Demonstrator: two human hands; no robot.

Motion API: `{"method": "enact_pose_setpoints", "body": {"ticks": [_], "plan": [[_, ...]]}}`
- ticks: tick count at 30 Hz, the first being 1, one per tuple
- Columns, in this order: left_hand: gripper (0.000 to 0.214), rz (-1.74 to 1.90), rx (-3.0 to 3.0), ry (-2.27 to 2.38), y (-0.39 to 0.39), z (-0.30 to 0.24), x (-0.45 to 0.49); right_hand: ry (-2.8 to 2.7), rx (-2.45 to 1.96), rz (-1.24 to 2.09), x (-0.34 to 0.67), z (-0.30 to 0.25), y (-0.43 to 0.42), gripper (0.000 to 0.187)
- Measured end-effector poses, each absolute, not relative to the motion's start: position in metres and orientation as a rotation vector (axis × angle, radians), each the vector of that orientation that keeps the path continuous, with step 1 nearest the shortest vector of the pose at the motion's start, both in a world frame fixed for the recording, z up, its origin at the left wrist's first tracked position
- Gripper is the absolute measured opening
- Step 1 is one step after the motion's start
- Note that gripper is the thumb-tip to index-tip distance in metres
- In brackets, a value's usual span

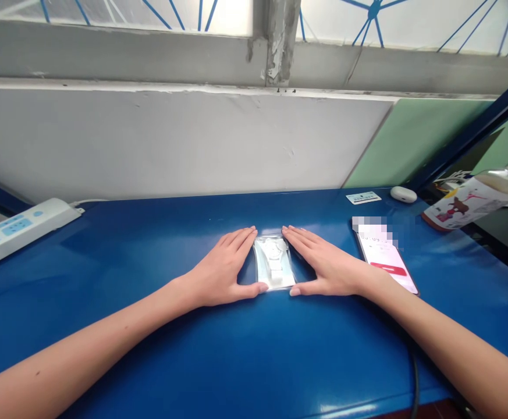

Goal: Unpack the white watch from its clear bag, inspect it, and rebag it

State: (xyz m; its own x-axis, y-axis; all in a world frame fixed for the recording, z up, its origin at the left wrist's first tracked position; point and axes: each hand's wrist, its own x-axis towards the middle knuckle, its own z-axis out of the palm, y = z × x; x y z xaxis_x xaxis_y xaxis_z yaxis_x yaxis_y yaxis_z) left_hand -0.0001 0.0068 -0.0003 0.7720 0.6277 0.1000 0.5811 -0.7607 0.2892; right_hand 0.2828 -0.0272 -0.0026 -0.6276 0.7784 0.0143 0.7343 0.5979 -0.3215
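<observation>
A small clear plastic packet (273, 262) with a white item inside lies flat on the blue table (254, 361). My left hand (223, 270) rests flat on the table against the packet's left edge, fingers stretched out together, thumb at its near corner. My right hand (326, 266) lies flat in the same way against the packet's right edge, thumb at the other near corner. Both hands frame the packet without gripping it.
A phone (384, 259) with a lit screen lies just right of my right hand. Farther back are a small card (363, 198) and a white earbud case (403, 194). A shiny printed package (476, 201) sits far right, a white power strip (18, 227) far left.
</observation>
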Motion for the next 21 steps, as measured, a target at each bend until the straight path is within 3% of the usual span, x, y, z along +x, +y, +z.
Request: {"method": "enact_pose_setpoints", "body": {"ticks": [6,15,21], "plan": [[0.099,0.221,2.734,0.949,0.0073,0.0007,0.0001,-2.667,-1.257,0.400,0.2823,-0.0019,-0.0275,0.101],[0.092,0.297,2.749,0.936,0.0077,-0.0028,-0.0026,-2.679,-1.278,0.314,0.2784,0.0005,-0.0274,0.100],[0.073,0.313,2.771,0.935,0.0065,-0.0014,-0.0027,-2.465,-1.330,0.055,0.2758,-0.0006,-0.0256,0.052]]}}
